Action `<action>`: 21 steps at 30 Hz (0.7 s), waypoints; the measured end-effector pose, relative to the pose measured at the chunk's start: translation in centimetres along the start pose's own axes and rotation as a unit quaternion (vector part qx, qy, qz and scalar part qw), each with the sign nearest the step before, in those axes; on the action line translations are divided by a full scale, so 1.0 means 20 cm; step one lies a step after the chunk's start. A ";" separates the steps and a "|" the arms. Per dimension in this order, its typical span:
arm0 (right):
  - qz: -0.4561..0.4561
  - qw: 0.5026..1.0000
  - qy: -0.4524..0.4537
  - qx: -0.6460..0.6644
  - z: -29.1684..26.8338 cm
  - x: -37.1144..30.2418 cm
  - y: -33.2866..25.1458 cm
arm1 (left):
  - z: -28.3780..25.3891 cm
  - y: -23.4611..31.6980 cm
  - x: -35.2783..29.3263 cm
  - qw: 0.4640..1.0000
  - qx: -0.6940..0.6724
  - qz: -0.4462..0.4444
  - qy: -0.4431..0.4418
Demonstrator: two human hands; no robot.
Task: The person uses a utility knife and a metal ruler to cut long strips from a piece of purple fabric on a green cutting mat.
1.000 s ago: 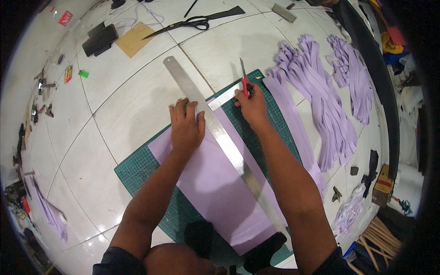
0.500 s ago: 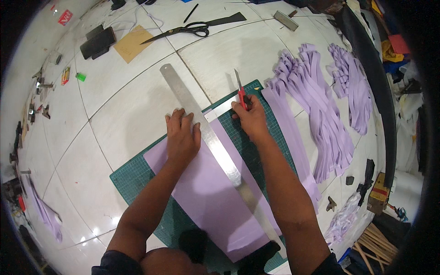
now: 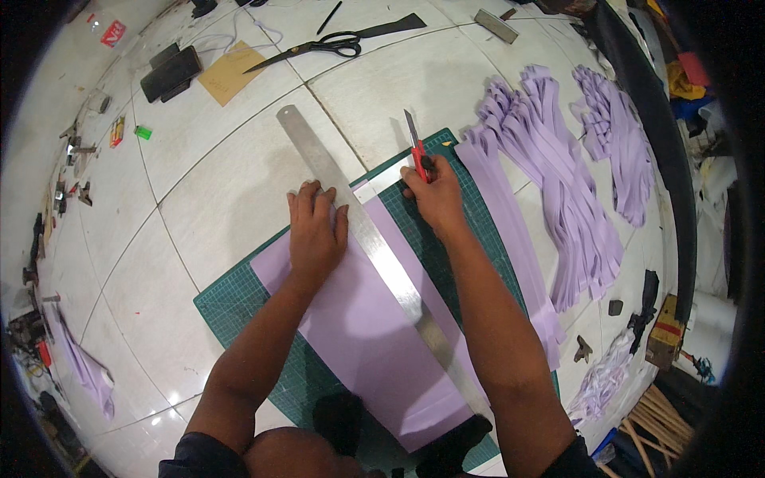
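Lilac fabric lies on a green cutting mat, crossed by a long metal ruler. My left hand rests with fingers spread on the fabric, its fingertips at the ruler's left edge. In my right hand is a red utility knife, its blade out and pointing away from me, up off the mat. The fingers of that hand also touch a short pale straight strip, which lies across the fabric's far end and meets the long ruler. A narrow lilac band shows right of the ruler.
Bundles of lilac strips lie on the tiled floor at the right, a long strip along the mat's edge. Beyond the mat are large black scissors, brown paper and a dark case. Metal clips sit far left.
The knife blade leans slightly more to the left. The whole view has shifted a little; both hands keep nearly the same places on the fabric and strip.
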State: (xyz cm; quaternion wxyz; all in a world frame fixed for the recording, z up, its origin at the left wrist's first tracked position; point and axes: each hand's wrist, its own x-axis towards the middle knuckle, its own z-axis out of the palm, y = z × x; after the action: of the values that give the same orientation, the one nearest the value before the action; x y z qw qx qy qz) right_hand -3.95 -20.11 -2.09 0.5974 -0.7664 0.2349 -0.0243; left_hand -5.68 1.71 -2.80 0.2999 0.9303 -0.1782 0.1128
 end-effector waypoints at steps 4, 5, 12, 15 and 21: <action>0.005 1.000 -0.004 -0.028 0.01 0.00 -0.01 | -0.02 0.00 0.00 1.000 0.000 -0.007 -0.007; 0.003 0.999 0.000 -0.043 -0.01 -0.01 -0.02 | -0.01 0.00 0.00 1.000 -0.004 -0.001 -0.007; 0.022 0.999 0.017 0.040 -0.10 -0.14 -0.06 | 0.10 -0.05 -0.03 0.999 0.030 0.014 -0.035; 0.011 0.999 -0.034 0.035 -0.35 -0.40 -0.11 | 0.09 -0.09 -0.02 0.996 0.062 0.056 -0.012; 0.103 0.980 -0.092 -0.146 -1.13 -1.29 0.27 | 0.06 -0.20 0.03 0.997 0.002 0.033 -0.066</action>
State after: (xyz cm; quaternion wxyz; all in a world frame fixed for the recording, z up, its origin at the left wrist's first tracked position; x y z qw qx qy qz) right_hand -35.91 -31.42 5.69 0.4974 -0.8159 0.2576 0.1431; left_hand -3.42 3.93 -5.64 0.2812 0.9301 -0.2283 0.0611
